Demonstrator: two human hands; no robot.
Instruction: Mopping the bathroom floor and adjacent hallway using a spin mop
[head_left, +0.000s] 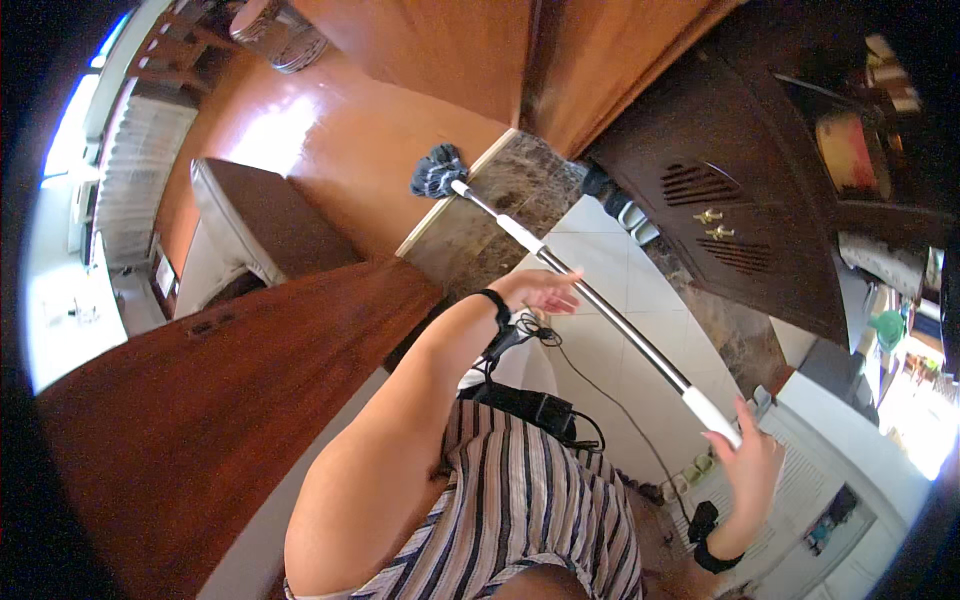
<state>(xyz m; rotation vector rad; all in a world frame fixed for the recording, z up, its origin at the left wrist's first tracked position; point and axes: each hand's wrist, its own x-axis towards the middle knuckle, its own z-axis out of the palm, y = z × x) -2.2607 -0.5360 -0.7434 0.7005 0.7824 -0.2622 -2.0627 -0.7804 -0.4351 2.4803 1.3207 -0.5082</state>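
A mop with a dark grey strand head [438, 172] lies slantwise before me. Its white and silver pole [630, 335] runs from the far middle down to the right. The head rests on the floor beside a doorway sill. At the pole's near end, my right hand [748, 470] has the white grip between thumb and fingers, in a loose hold. My left hand [540, 292] is beside the middle of the pole, fingers loosely stretched, their tips at the pole but not wrapped round it. Both wrists wear black bands.
A brown wooden door [230, 400] stands at left, with a covered piece of furniture [270, 220] beyond. A dark cabinet [720, 190] with brass handles fills the right, slippers [636, 222] at its foot. A marble sill [500, 200] parts orange flooring from white tiles. A black cable [610, 400] hangs across my front.
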